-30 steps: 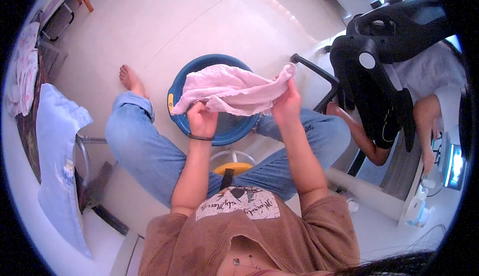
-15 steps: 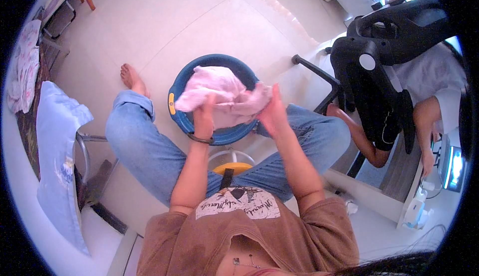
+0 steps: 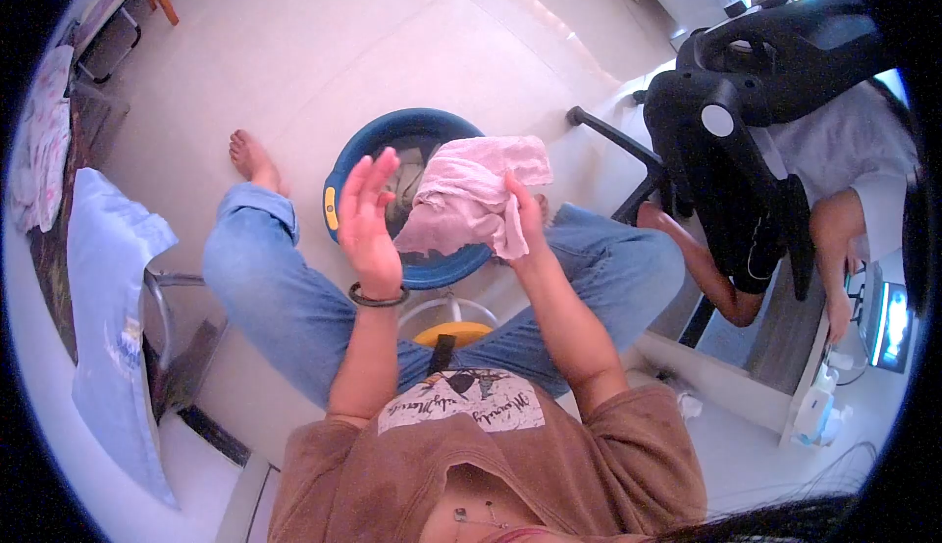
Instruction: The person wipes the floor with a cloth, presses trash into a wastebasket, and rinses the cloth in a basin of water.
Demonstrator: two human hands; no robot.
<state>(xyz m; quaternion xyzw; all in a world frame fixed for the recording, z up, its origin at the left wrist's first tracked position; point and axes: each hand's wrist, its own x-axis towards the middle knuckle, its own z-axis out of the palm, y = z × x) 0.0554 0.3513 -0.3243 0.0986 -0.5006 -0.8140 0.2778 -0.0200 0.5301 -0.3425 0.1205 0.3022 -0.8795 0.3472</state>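
Observation:
A pink towel-like cloth (image 3: 461, 190) hangs bunched over the right part of a blue basin (image 3: 358, 155). My right hand (image 3: 527, 214) grips the cloth at its right side, with part of the fingers hidden behind the fabric. Raised over the basin's left side, my left hand (image 3: 373, 234) is open, fingers stretched out and apart from the cloth. A dark band (image 3: 379, 296) circles my left wrist. Inside the basin lies a greyish-green cloth (image 3: 407, 172), partly covered by the pink one. The basin stands on the floor between my legs.
At the left, a light blue cloth (image 3: 113, 268) drapes over a metal-framed seat. A black office chair (image 3: 726, 121) stands at the right, with another person's arm (image 3: 836, 239) beside it. A yellow-topped stool (image 3: 453, 333) is below me. Pale tiles (image 3: 294, 43) cover the floor.
My left hand has let go of the pink cloth and opened out to the left. The cloth has shifted right in my right hand, uncovering the greyish-green cloth in the basin.

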